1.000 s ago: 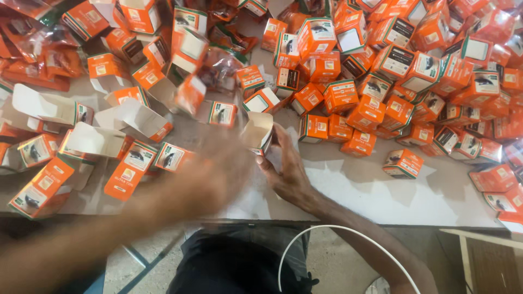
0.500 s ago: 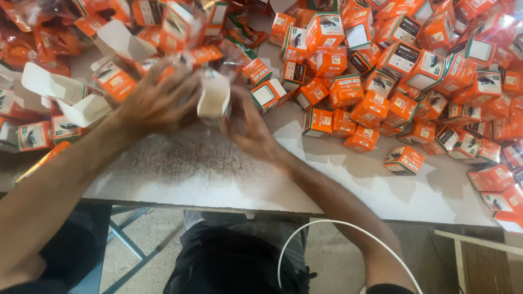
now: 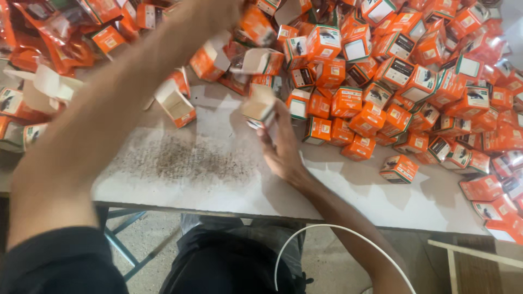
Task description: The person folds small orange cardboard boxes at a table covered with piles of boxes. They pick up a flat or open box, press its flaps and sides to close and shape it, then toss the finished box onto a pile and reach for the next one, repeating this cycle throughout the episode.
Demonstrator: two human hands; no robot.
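Head view: right hand (image 3: 282, 148) raised above the white table (image 3: 348, 196), fingers closed round a small open carton (image 3: 260, 108), flap up, held just in front of the heap of orange boxes (image 3: 414, 71). Left hand (image 3: 220, 10) stretched far out over the pile at the top edge, blurred; grip impossible to tell. Single orange box (image 3: 399, 169) lying apart, right of the held carton.
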